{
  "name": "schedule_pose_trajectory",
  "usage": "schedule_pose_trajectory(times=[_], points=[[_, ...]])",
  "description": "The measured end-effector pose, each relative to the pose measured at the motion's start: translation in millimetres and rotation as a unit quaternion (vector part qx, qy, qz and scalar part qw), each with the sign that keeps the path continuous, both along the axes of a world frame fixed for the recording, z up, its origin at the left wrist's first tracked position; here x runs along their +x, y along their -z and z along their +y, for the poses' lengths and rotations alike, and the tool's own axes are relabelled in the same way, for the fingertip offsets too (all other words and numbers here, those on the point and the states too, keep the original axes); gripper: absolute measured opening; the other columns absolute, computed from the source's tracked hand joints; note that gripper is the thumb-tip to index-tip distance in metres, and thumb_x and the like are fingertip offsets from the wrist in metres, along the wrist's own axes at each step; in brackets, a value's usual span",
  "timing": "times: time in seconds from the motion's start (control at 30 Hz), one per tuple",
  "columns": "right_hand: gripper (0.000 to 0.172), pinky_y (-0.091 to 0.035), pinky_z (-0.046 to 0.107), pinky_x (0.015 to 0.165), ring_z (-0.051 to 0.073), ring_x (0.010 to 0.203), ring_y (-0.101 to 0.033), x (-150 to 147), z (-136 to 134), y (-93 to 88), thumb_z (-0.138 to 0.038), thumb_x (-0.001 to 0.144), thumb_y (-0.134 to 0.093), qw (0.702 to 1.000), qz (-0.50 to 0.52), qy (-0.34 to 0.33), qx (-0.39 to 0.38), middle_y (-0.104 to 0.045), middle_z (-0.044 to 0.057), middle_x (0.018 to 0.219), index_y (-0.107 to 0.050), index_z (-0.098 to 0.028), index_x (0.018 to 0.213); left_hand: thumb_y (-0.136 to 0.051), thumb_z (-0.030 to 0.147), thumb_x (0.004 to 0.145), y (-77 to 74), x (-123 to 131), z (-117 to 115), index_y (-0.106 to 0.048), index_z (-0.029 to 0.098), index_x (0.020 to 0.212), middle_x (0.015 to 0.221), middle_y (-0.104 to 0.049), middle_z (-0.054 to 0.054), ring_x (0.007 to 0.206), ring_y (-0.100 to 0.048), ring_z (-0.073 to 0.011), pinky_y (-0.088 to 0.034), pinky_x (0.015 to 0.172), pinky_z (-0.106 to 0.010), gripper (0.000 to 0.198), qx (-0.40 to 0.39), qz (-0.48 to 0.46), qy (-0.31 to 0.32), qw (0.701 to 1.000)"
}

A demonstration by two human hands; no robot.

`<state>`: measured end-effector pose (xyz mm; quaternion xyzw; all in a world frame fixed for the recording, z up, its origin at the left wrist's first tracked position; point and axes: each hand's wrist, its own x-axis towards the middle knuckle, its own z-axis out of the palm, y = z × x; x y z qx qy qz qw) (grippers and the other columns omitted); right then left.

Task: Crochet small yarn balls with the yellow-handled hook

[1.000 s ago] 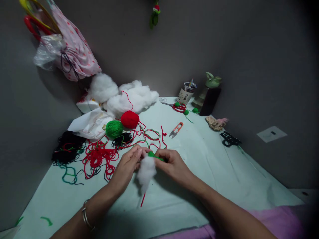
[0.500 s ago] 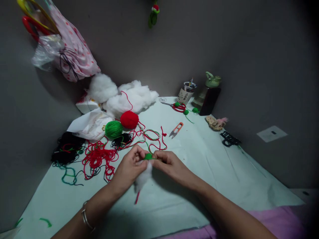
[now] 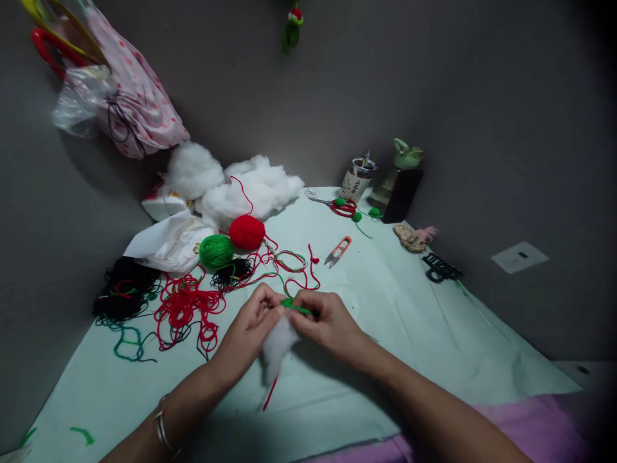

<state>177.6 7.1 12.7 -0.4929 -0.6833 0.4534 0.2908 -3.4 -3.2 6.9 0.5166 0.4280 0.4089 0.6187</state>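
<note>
Both hands meet above the desk (image 3: 385, 399), in from its near edge, fingers curled closed: the left hand (image 3: 251, 319) pinches a small green yarn piece (image 3: 287, 302), the right hand (image 3: 326, 319) seemingly a green strand (image 3: 301, 310) from it. This looks like close fingertip yarn work; the next move calls for a steady left pinch and even tension. White stuffing (image 3: 278, 348) hangs beneath, a red yarn end (image 3: 270, 393) below. Fingers hide most of the piece; whether a hook is held cannot be told.
</note>
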Motion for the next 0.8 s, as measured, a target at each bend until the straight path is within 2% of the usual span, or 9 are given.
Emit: schedule_pose_trajectory(times=[0.1,0.17,0.3,0.47,0.57,0.63,0.67,0.73,0.8], points=[[0.032,-0.025,0.026,0.055,0.011,0.060,-0.034,2.6,3.1,-1.5,-0.035,0.091,-0.062,0.999,0.047,0.012,-0.011,-0.037,-0.006,0.061,-0.049,-0.020,0.066,-0.068,0.040,0.089,2.3,-2.5,0.4,-0.049,0.023,0.091,0.080,-0.056,0.004,0.069,-0.050,-0.0131,-0.039,0.061,-0.025,0.026,-0.019,-0.036,0.033,0.999],[0.032,-0.028,0.026,0.058,0.012,0.062,-0.036,3.5,2.9,-5.3,-0.040,0.096,-0.058,0.997,0.077,-0.010,-0.010,-0.040,-0.005,0.064,-0.053,-0.019,0.071,-0.070,0.041,0.089,4.2,-4.4,2.6,-0.049,0.023,0.089,0.076,-0.053,0.005,0.064,-0.048,-0.0120,-0.037,0.058,-0.025,0.028,-0.024,-0.041,0.036,0.998],[0.031,-0.032,0.027,0.062,0.013,0.065,-0.041,1.8,-2.7,-13.1,-0.039,0.100,-0.052,0.994,0.082,-0.072,0.003,-0.045,-0.004,0.069,-0.056,-0.019,0.078,-0.071,0.035,0.084,3.4,-5.6,6.4,-0.047,0.022,0.081,0.085,-0.058,0.002,0.073,-0.054,-0.0141,-0.041,0.066,-0.027,0.028,0.000,-0.024,-0.003,1.000],[0.027,-0.033,0.026,0.059,0.012,0.062,-0.040,0.7,-7.7,-17.0,-0.031,0.100,-0.056,0.989,0.090,-0.116,-0.003,-0.045,-0.004,0.067,-0.059,-0.020,0.076,-0.065,0.028,0.083,-0.5,0.3,0.7,-0.045,0.024,0.080,0.083,-0.053,0.003,0.074,-0.048,-0.0156,-0.038,0.067,-0.029,0.021,0.028,0.004,-0.064,0.998],[0.023,-0.041,0.028,0.067,0.014,0.071,-0.051,5.0,-3.6,-18.1,-0.028,0.099,-0.061,0.990,0.073,-0.086,0.085,-0.055,0.000,0.076,-0.066,-0.020,0.078,-0.062,0.025,0.084,-0.2,2.2,-0.5,-0.046,0.025,0.082,0.084,-0.053,0.003,0.077,-0.047,-0.0171,-0.036,0.070,-0.031,0.016,0.035,0.025,-0.081,0.996],[0.017,-0.045,0.033,0.082,0.019,0.090,-0.060,7.9,-0.3,-19.0,-0.024,0.094,-0.068,0.982,0.068,-0.051,0.171,-0.064,0.005,0.093,-0.069,-0.020,0.078,-0.063,0.024,0.083,-0.1,2.2,1.0,-0.046,0.024,0.080,0.083,-0.052,0.003,0.080,-0.047,-0.0179,-0.036,0.074,-0.032,0.017,0.037,0.035,-0.082,0.995],[0.017,-0.046,0.036,0.088,0.021,0.098,-0.062,8.7,0.7,-19.4,-0.023,0.092,-0.070,0.977,0.085,-0.046,0.191,-0.066,0.007,0.100,-0.068,-0.020,0.076,-0.063,0.024,0.082,-0.4,2.2,1.9,-0.046,0.024,0.079,0.082,-0.052,0.003,0.081,-0.047,-0.0181,-0.036,0.075,-0.032,0.018,0.036,0.038,-0.080,0.995],[0.024,-0.050,0.035,0.084,0.020,0.094,-0.066,8.3,0.8,-19.2,-0.022,0.092,-0.069,0.973,0.158,-0.066,0.153,-0.068,0.007,0.103,-0.060,-0.020,0.071,-0.065,0.026,0.082,-1.4,2.4,3.0,-0.047,0.024,0.079,0.080,-0.051,0.003,0.079,-0.047,-0.0178,-0.036,0.074,-0.031,0.018,0.030,0.040,-0.069,0.996],[0.026,-0.050,0.028,0.064,0.014,0.071,-0.065,5.3,-0.7,-16.9,-0.024,0.093,-0.067,0.966,0.238,-0.077,0.061,-0.068,0.004,0.102,-0.051,-0.021,0.073,-0.065,0.028,0.082,-2.4,2.5,2.7,-0.048,0.024,0.078,0.076,-0.049,0.004,0.074,-0.045,-0.0167,-0.034,0.069,-0.030,0.018,0.020,0.039,-0.060,0.997]])
